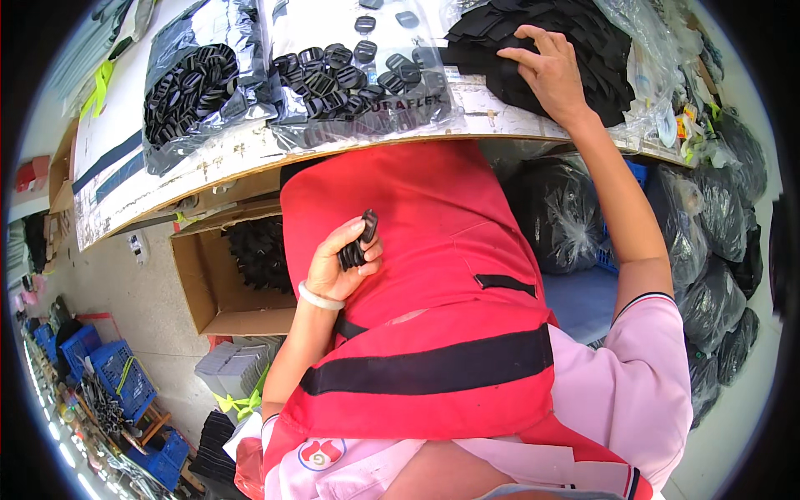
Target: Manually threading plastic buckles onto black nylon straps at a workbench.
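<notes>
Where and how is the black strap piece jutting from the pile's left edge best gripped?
Probably pinch the jutting end of the strap piece between the fingers, coming from the left: that flat end reaches past the pile, while its other end seems lost among overlapping pieces beside the right hand.

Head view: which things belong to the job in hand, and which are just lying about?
Apparently in the job:
black buckles in the left hand
black strip pile at the right hand
buckle heaps on the table

Seemingly just lying about:
blue crates, far left
plastic-wrapped bundles, right
</notes>
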Demonstrator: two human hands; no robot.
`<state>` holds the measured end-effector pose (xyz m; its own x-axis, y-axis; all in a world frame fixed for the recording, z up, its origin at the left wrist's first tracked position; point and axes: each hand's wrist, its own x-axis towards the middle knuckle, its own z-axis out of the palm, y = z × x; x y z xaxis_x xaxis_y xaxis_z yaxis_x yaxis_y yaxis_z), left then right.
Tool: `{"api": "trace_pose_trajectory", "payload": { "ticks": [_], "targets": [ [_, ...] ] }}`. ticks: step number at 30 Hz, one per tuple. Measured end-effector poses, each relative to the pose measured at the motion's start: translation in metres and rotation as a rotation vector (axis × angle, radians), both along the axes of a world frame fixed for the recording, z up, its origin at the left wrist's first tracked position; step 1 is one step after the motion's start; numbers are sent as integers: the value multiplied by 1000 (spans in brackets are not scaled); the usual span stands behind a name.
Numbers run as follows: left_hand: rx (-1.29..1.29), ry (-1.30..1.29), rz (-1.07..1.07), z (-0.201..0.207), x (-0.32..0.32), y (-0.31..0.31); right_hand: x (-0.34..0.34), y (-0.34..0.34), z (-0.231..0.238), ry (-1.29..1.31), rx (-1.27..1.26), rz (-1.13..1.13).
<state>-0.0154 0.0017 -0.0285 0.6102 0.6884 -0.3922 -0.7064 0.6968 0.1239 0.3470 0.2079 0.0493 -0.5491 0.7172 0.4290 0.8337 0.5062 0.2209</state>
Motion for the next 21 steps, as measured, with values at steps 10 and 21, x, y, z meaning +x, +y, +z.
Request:
{"api": "trace_pose_trajectory", "payload": {
  "ticks": [10,21],
  "targets": [
    [317,534,135,44,11,25,-142,-118,59,953,-857,255],
    [618,1155,304,38,15,6,-167,-148,-1,1258,-1690,-60]
  ]
}}
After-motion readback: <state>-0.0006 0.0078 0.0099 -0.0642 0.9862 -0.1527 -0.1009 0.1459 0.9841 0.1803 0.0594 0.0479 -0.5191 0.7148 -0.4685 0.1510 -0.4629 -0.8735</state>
